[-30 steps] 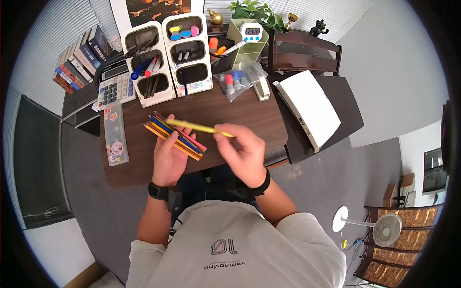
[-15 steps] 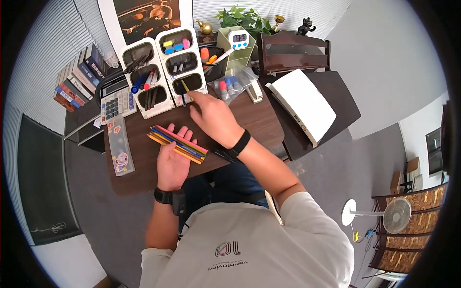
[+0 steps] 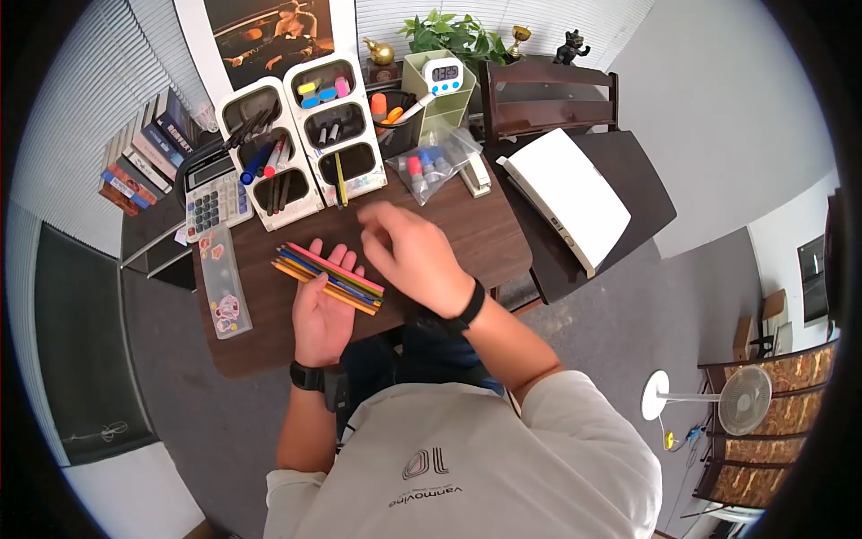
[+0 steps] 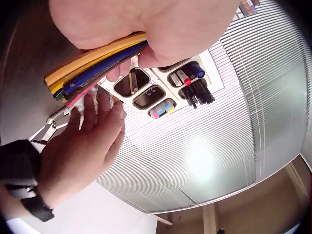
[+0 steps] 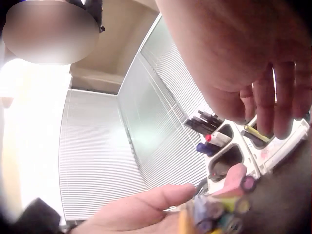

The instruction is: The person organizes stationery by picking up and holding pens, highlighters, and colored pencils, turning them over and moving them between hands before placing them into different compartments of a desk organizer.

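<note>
Several coloured pencils (image 3: 328,278) (image 4: 100,61) (image 5: 214,214) lie across the palm of my left hand (image 3: 323,322) (image 4: 146,24) (image 5: 139,209), gripped under its thumb. My right hand (image 3: 416,260) (image 4: 85,146) (image 5: 248,58) hovers to the right of the bundle, fingers loosely bent and holding nothing. Beyond the hands stands a white organizer (image 3: 365,186); a yellow pencil (image 3: 342,184) leans in its lower right compartment beside a dark one. Markers and pens fill other compartments.
A sticker-covered clear case (image 3: 226,280) and a calculator (image 3: 215,205) are at the left. Behind my right hand are a bag of small bottles (image 3: 429,166) and a stapler (image 3: 476,175). A white box (image 3: 566,198) rests on the dark table at the right.
My right hand carried the yellow pencil from near the bundle to the lower right compartment, let it go and drew back toward me. My left hand still holds the other pencils.
</note>
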`<state>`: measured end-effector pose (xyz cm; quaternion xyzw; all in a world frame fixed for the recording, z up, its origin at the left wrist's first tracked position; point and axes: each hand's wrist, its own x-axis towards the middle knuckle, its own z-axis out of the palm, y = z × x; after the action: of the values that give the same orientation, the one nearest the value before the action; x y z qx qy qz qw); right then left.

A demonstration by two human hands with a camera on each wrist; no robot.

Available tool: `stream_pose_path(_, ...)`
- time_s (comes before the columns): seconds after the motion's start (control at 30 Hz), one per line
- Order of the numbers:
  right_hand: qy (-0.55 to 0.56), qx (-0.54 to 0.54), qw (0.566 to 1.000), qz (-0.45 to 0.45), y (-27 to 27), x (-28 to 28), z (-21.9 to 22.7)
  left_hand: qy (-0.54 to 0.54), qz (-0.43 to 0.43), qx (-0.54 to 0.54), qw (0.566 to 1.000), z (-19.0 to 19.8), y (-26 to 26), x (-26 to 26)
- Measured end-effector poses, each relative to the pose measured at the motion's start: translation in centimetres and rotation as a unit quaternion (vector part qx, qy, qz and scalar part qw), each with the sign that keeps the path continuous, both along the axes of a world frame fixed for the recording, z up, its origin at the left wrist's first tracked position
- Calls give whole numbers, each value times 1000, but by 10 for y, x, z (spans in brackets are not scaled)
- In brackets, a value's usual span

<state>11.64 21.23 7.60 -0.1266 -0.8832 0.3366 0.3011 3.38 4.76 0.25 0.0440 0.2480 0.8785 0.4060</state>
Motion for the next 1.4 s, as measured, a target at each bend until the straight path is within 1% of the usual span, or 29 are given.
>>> stream_pose_path(0.03, -34, -45, 998, 16, -4, 12, 1, 7, 16, -7, 1000, 2, 1, 1)
stream_pose_path(0.1, -139, -28, 989, 38, -14, 31, -1, 15, 33, -15, 999, 2, 3, 1)
stream_pose_path(0.17, -144, -27, 988, 52, -22, 41, -9, 41, 31, -34, 998, -1, 3, 1)
stream_pose_path(0.23, -87, -35, 995, 30, -25, 45, -20, 46, 31, -41, 998, -1, 4, 1)
stream_pose_path(0.3, -84, -36, 996, 22, -26, 47, -24, 54, 30, -47, 997, -2, 2, 2)
stream_pose_path(0.37, 25, -33, 999, -3, -23, 47, -29, 46, 30, -27, 998, -3, 4, 0)
stream_pose_path(0.4, 26, -31, 999, -4, -21, 47, -26, 46, 29, -25, 998, -3, 5, -1)
stream_pose_path(0.47, 89, -84, 992, 3, -19, 49, -17, 77, 29, -22, 996, -5, 5, -1)
stream_pose_path(0.5, 87, -83, 993, 3, -17, 51, -10, 75, 28, -21, 997, -4, 6, -1)
stream_pose_path(0.57, 137, -98, 985, 35, -11, 57, 3, -22, 8, 28, 999, 2, 4, -2)
stream_pose_path(0.6, 170, -115, 977, 47, -7, 60, 4, -21, 6, 28, 999, 0, 3, -3)
stream_pose_path(0.63, 203, -120, 970, 53, -3, 62, 5, 3, -2, 27, 1000, -5, 3, -5)
stream_pose_path(0.67, 216, -120, 968, 34, 2, 63, 7, 27, -10, 25, 999, -8, 3, -6)
stream_pose_path(0.7, 228, -121, 966, 14, 5, 62, 7, 27, -12, 26, 999, -6, 3, -6)
stream_pose_path(0.73, 218, -127, 968, -14, 8, 59, 8, 40, -13, 6, 999, -3, 3, -4)
stream_pose_path(0.77, 218, -127, 968, -15, 12, 51, 9, 54, -13, -14, 998, 0, 3, -3)
stream_pose_path(0.83, 172, -45, 983, -42, 19, 28, 13, 52, -10, -34, 998, 0, 3, -1)
stream_pose_path(0.87, 177, -44, 982, -45, 23, 16, 9, 52, -4, -52, 997, 2, 5, -2)
stream_pose_path(0.93, 132, -20, 991, -4, 31, -6, -6, 49, -4, -55, 997, 6, 5, -1)
stream_pose_path(0.97, 134, -19, 991, -6, 34, -15, -10, 41, 1, -60, 997, 7, 4, 0)
stream_pose_path(1.03, 91, 3, 995, 30, 36, -29, -13, 38, 4, -52, 998, 4, 3, 0)
stream_pose_path(1.07, 84, -3, 996, 35, 35, -33, -13, 35, 8, -44, 998, 3, 2, -1)
stream_pose_path(1.17, 63, -23, 997, 45, 33, -42, -16, 30, 7, -30, 999, 2, 1, 0)
stream_pose_path(1.27, 57, -21, 997, 50, 33, -46, -22, 30, 5, -22, 999, 1, 2, -1)
stream_pose_path(1.4, 51, -22, 997, 47, 25, -37, -11, 25, -5, -14, 1000, 2, 1, -2)
